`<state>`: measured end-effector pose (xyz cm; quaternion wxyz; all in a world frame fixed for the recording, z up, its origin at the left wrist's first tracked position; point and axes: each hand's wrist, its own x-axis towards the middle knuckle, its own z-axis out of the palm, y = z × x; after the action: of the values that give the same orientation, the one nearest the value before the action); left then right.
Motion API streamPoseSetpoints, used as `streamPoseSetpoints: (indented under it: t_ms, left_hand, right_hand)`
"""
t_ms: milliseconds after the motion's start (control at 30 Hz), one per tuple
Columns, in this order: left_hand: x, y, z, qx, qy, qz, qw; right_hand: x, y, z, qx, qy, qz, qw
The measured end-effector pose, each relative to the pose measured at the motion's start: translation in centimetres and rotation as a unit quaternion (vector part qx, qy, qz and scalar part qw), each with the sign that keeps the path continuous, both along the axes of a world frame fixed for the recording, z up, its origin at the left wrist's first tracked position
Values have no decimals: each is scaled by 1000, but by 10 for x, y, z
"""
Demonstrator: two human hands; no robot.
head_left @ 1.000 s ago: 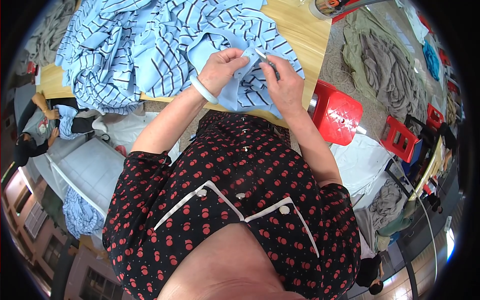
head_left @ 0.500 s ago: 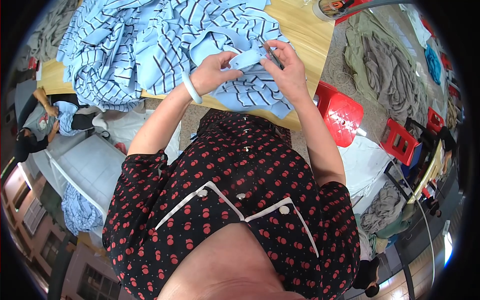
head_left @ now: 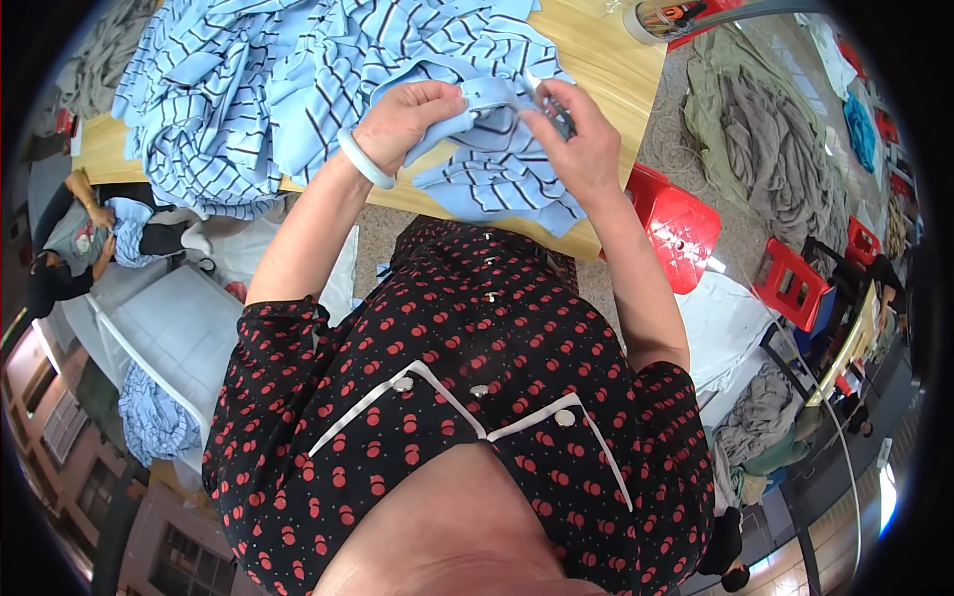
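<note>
My left hand (head_left: 405,121), a pale bangle at its wrist, pinches a plain light blue band (head_left: 487,94) of a striped shirt between thumb and fingers. The band curves up off the table toward the right. My right hand (head_left: 584,149) is closed on small thread snips (head_left: 558,119), partly hidden in the fingers, close to the band's right end. Whether the blades touch the cloth I cannot tell. Light blue cloth with dark and white stripes (head_left: 318,119) lies heaped under and left of both hands, hanging over the table's near edge.
The wooden table (head_left: 606,65) carries a clear jar (head_left: 656,20) of tools at its far right corner. Red stools (head_left: 681,238) stand right, near grey-green cloth piles (head_left: 770,149) on the floor. At left, a person (head_left: 75,243) handles similar blue cloth beside a white table (head_left: 184,318).
My left hand has shifted slightly left and taken a new place on the band, which is now lifted and curled. The right hand has turned a little, the snips still in it.
</note>
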<state>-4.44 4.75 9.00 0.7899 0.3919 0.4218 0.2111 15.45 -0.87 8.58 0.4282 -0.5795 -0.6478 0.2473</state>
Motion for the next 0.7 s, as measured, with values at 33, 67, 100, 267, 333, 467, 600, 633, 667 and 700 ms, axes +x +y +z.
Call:
streamPoseSetpoints:
  t_ms: [33, 67, 100, 267, 333, 467, 600, 633, 667, 700]
  left_hand:
    - [1, 1, 1, 0, 0, 0, 1000]
    - [1, 2, 2, 8, 12, -6, 1000]
    - [2, 3, 3, 16, 25, -12, 999]
    - [4, 3, 8, 17, 16, -43, 999]
    - [3, 4, 7, 5, 12, -44, 999]
    - [1, 5, 3, -27, -15, -50, 998]
    - [0, 5, 3, -37, -18, -42, 998]
    - [0, 5, 2, -37, -18, -41, 998]
    - [0, 6, 1, -36, -20, -42, 998]
    - [0, 6, 0, -36, -23, -42, 998]
  right_hand:
    - [-2, -1, 1, 0, 0, 0, 1000]
    - [-5, -2, 3, 20, -30, 21, 999]
    - [-7, -3, 4, 39, -60, 43, 997]
    - [-8, -3, 3, 39, -82, 42, 995]
    - [-7, -3, 4, 14, -93, 72, 993]
    - [-8, -3, 3, 11, -76, 77, 994]
    - [-7, -3, -1, 19, -55, 57, 997]
    - [-7, -3, -1, 8, -32, 40, 999]
    - [-7, -4, 0, 8, -32, 40, 999]
    - [-8, -5, 2, -3, -31, 47, 998]
